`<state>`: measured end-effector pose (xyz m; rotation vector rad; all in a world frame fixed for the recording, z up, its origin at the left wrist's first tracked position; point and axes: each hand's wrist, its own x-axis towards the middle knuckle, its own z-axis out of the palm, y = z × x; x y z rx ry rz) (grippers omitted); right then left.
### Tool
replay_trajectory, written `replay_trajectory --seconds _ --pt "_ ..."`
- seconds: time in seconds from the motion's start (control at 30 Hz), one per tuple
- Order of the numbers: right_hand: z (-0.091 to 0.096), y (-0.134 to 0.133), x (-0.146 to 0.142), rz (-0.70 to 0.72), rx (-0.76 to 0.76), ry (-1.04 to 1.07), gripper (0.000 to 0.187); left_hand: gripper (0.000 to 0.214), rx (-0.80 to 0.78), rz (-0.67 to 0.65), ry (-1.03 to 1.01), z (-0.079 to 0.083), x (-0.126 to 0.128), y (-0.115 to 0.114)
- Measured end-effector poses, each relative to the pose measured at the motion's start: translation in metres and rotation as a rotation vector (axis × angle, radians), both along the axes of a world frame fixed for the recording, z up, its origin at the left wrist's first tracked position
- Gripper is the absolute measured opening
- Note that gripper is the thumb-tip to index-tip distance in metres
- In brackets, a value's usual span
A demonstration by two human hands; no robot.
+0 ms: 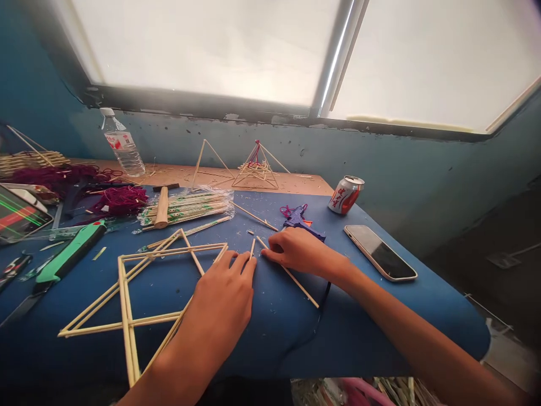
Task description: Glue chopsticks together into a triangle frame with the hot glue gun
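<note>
My left hand (228, 287) is low over the table beside the right side of a star-shaped frame of thin wooden chopsticks (127, 299). A short chopstick piece (252, 248) pokes out from its fingertips; the thumb is hidden. My right hand (302, 251) has its fingers curled in, thumb and forefinger at a long chopstick (300, 286) that slants under the hand toward the lower right. The two sets of fingertips are close together but apart. Just behind my right hand lies a blue glue gun (296, 217), partly covered by it.
Behind the frame lie a hammer (161, 207) and a plastic bag of chopsticks (194, 206). A green-handled knife (70, 254) and purple yarn (122, 200) are at left. A bottle (122, 144) and stick pyramid (256, 169) stand behind. At right are a can (346, 194) and phone (380, 252).
</note>
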<state>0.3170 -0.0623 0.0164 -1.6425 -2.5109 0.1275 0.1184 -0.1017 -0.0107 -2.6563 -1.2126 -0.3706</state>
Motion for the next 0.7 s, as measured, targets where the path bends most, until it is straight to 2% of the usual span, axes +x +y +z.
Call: replay_trajectory --seconds 0.13,0.3,0.47,0.53,0.6,0.7 --pt "0.002 -0.008 -0.001 -0.012 0.011 -0.081 0.032 0.044 -0.002 -0.059 -0.054 -0.004 -0.014 0.011" --pt "0.004 -0.025 -0.001 -0.019 -0.013 -0.064 0.02 0.044 -0.01 -0.107 -0.108 -0.007 -0.027 0.017" --pt "0.005 -0.022 0.01 -0.021 0.037 -0.01 0.027 0.059 0.033 -0.134 -0.12 -0.018 -0.03 0.02" --pt "0.008 -0.015 0.022 -0.096 0.136 0.007 0.028 0.06 0.095 -0.136 -0.129 -0.023 -0.029 0.023" --pt "0.012 -0.004 0.036 -0.24 0.233 -0.037 0.025 0.057 0.153 -0.123 -0.129 -0.026 -0.028 0.026" --pt "0.016 0.011 0.052 -0.439 0.205 -0.168 0.03 0.057 0.165 -0.089 -0.131 -0.027 -0.022 0.029"
